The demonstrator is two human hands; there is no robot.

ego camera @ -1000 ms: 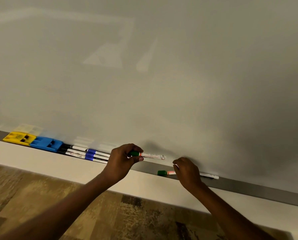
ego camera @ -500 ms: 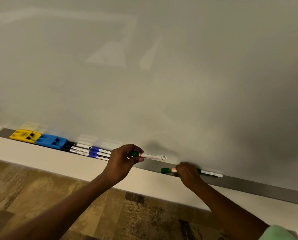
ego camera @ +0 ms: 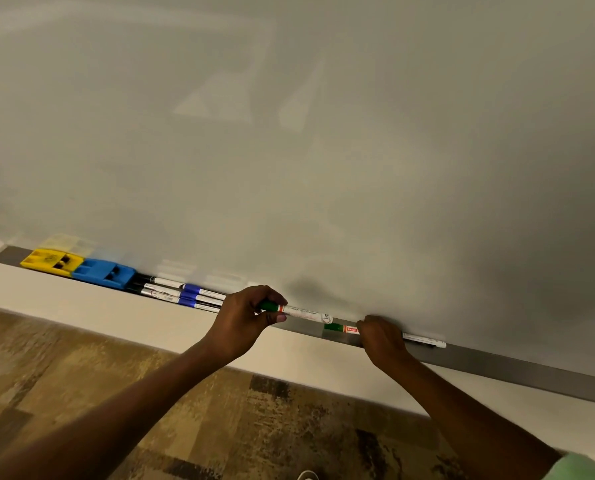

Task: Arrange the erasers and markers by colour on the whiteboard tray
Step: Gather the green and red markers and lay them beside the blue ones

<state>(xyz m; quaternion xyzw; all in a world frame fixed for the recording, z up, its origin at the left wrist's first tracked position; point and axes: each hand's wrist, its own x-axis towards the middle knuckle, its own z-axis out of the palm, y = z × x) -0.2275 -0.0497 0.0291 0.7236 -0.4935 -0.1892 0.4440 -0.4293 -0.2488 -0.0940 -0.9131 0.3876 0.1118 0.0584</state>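
left hand (ego camera: 240, 323) pinched shut on a green marker (ego camera: 298, 311), thumb and fingers clamped round its green cap end, white barrel sticking out toward the right hand and held just above the tray (ego camera: 497, 362). right hand (ego camera: 381, 339) sits on a second green marker (ego camera: 344, 329) lying in the tray – fingers curled down over its middle, green cap showing on the side nearer the left hand, white tail poking out the far side. looks like a grip but cannot tell if the fingers are closed round it or just pressing on it.

past the left hand, on its outer side: blue markers (ego camera: 188, 294) bundled in the tray, touching or nearly touching the knuckles, then a blue eraser (ego camera: 104, 273) hard against them, then a yellow eraser (ego camera: 50, 261) at the tray end. black ends show between the blue eraser and the blue caps, too small to sort.

step in hand, as i judge it: grouping the greens – erasers and blues look already placed. next move calls for setting the held marker down in the tray just beyond the blue bundle, then sliding the other green up beside it, caps facing the same way. risk: a barrel rolling off the narrow tray lip.
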